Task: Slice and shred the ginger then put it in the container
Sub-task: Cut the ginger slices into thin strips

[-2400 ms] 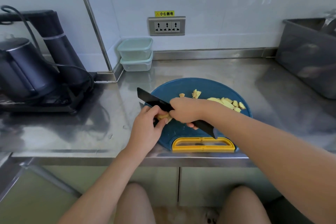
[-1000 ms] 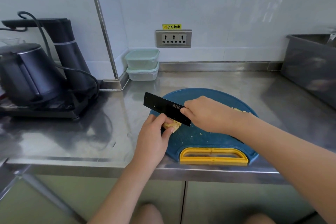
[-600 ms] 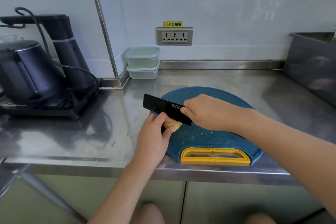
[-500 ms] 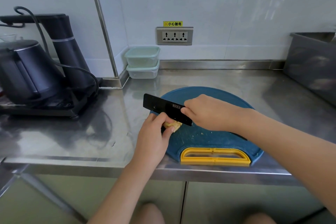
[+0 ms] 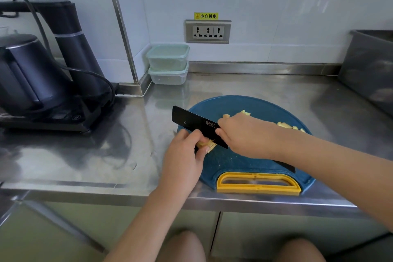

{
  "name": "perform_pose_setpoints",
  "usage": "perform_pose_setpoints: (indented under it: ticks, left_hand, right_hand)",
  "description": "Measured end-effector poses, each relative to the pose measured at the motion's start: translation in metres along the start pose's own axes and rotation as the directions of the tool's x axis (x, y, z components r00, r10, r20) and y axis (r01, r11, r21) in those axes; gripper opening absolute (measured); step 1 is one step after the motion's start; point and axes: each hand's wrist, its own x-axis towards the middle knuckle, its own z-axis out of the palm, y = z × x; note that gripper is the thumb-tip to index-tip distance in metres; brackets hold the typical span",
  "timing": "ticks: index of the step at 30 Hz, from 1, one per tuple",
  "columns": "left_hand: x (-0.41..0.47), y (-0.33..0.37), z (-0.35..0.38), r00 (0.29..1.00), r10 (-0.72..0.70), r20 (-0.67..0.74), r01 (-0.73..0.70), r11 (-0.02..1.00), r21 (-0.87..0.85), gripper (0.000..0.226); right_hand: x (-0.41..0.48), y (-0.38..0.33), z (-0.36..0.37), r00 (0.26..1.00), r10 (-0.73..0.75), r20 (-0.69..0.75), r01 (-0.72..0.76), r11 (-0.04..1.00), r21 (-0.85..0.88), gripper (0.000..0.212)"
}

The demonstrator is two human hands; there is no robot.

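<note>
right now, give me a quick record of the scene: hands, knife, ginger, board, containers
left hand: pinches the ginger piece on the left part of the board
right hand: grips the black knife, blade at the ginger piece
cut ginger: pale pieces on the far right of the board
board: blue, round, on the steel counter
containers: two stacked in the back corner, apart from the board
kettle: black, at the left
</note>
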Motion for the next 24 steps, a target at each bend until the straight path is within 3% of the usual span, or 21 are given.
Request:
perform_pose_setpoints:
  ticks: [5, 14, 24]
  left_hand:
    - [0.001, -0.001, 0.001, 1.0, -0.005, 0.002, 0.005, 1.0, 0.01, 0.009]
    - [0.0, 0.0, 0.002, 1.0, 0.004, -0.004, -0.004, 1.0, -0.008, 0.008]
    - [-0.001, 0.006, -0.001, 1.0, -0.007, 0.003, 0.007, 1.0, -0.008, 0.008]
  right_hand:
    - [0.002, -0.007, 0.007, 0.999, 0.027, -0.036, -0.027, 1.0, 0.01, 0.018]
    - [0.008, -0.015, 0.024, 0.988, 0.137, -0.07, -0.122, 0.975, 0.186, 0.009]
    - [0.004, -0.019, 0.016, 0.993, 0.111, -0.051, -0.102, 0.982, 0.158, 0.013]
